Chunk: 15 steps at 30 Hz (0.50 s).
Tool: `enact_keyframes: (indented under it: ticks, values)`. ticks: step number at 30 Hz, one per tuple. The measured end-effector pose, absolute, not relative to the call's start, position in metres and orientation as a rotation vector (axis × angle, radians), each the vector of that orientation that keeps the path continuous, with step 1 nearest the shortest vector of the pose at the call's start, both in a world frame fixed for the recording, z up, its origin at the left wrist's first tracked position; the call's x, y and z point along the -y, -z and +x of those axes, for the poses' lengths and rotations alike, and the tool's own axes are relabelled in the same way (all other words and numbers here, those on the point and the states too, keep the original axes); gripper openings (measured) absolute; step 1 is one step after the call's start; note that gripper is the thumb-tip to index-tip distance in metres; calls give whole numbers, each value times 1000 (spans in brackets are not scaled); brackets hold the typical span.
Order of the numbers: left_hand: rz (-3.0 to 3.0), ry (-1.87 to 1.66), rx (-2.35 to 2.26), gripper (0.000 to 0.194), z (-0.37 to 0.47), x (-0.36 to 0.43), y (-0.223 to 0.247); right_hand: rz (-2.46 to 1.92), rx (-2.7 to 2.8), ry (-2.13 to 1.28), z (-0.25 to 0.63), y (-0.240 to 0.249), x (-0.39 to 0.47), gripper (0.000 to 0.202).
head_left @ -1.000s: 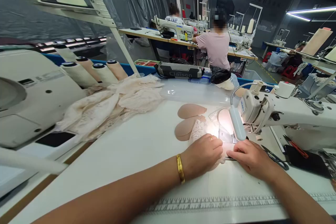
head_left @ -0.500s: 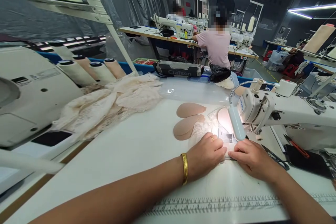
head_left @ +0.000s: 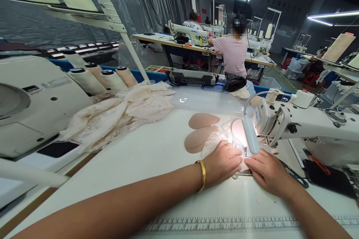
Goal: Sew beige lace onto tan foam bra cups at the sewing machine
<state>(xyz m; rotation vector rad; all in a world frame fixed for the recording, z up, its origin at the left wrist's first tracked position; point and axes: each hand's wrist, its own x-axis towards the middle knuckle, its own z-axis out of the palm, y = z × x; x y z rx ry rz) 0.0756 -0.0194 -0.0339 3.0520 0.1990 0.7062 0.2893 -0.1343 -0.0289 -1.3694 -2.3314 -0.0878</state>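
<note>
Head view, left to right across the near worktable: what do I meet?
Cream fabric pile → two tan oval pieces → left hand → right hand → dark scissors → black flat item. Lamp and lace left out: they overlap the hands.

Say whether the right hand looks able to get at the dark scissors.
Probably yes: the scissors lie beside the right hand, with nothing visible between, though that hand is at the pale fabric.
</note>
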Motion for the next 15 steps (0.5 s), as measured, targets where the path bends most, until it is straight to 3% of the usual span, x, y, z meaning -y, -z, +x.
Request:
enact_keyframes:
  ticks: [7, 15]
  values:
    - [3069, -650, -98, 14, 93, -6, 35, -1482, 2247, 168, 291, 32, 129, 19]
    - [2971, -659, -4, 24, 101, -23, 38, -1585, 2212, 195, 294, 37, 126, 23]
